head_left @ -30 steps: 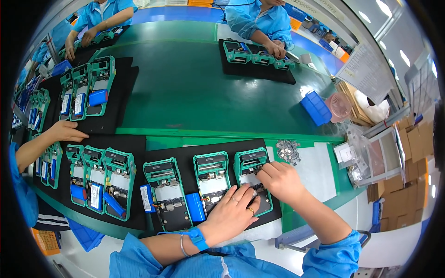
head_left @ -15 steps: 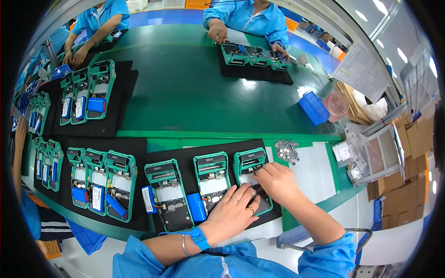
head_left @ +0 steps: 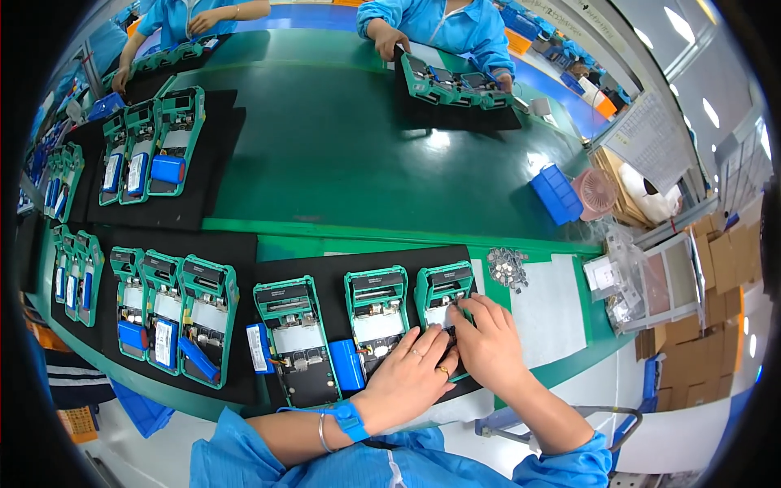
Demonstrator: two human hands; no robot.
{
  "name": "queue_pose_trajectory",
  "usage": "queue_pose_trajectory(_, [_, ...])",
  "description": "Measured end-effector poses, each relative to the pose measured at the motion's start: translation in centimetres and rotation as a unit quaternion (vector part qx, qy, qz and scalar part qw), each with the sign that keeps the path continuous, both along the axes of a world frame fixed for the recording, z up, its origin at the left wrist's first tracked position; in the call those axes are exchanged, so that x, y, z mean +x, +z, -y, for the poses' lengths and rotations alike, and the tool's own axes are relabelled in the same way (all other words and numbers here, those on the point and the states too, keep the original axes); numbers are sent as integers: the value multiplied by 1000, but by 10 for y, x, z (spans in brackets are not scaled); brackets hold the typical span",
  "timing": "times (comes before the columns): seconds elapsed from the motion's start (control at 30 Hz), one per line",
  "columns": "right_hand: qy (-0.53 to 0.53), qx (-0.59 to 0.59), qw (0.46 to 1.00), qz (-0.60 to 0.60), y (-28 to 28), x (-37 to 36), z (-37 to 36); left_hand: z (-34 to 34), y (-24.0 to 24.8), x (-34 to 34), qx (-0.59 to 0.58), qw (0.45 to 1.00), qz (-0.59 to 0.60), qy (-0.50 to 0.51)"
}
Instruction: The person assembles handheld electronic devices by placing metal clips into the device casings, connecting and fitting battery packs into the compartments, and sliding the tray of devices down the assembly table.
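Green casing [head_left: 444, 279] | my left grip [head_left: 411, 363] lightly spread across it | my right grip [head_left: 488, 340] curled over it, pinch I cannot tell | brace level, press lightly

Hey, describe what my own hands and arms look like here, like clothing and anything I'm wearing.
Both hands are ungloved. Your sleeves are loose, light blue and end near the elbows. The left hand wears two rings, one gold-coloured; its wrist has a blue strap and silvery bangle.

The right hand [head_left: 491, 340] has shifted lower; the green housings [head_left: 444, 88] opposite now tilt.
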State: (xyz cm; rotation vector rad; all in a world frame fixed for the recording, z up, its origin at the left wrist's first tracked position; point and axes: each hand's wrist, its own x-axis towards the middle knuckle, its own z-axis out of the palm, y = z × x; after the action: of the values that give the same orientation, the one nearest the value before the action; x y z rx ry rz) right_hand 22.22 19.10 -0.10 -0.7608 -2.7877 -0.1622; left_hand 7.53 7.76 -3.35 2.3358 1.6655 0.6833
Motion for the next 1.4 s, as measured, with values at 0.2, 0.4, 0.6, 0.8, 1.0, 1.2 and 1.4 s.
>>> queue_pose_trajectory(0.2, [48, 49, 998, 12, 8, 2, -26, 0, 3, 0, 12, 1000, 8, -3])
queue_pose_trajectory(0.4, [71, 112, 987, 88, 9, -11, -36, -2, 1, 2, 1, 1000, 0, -9])
queue_pose_trajectory(0.6, [-60, -209, 967, -130, 14, 11, -1, 16, 40, -36, -18, 998, 65, -7])
queue_pose_trajectory(0.8, [-224, -786, 561, -136, -12, 103, 73, -32, 66, -148, -27, 980, 109, 165])
queue_pose_trajectory(1.0, [-134, -908, 296, -266, -44, 93, 122, -77, 31, -199, -340, 905, 199, 163])
queue_pose_trajectory(1.2, [-76, -915, 233, -321, -38, 89, 131, -74, 25, -192, -291, 925, 226, 97])
queue_pose_trajectory(1.4, [-51, -884, 287, -367, -34, 79, 124, -76, 27, -200, -310, 902, 272, 130])
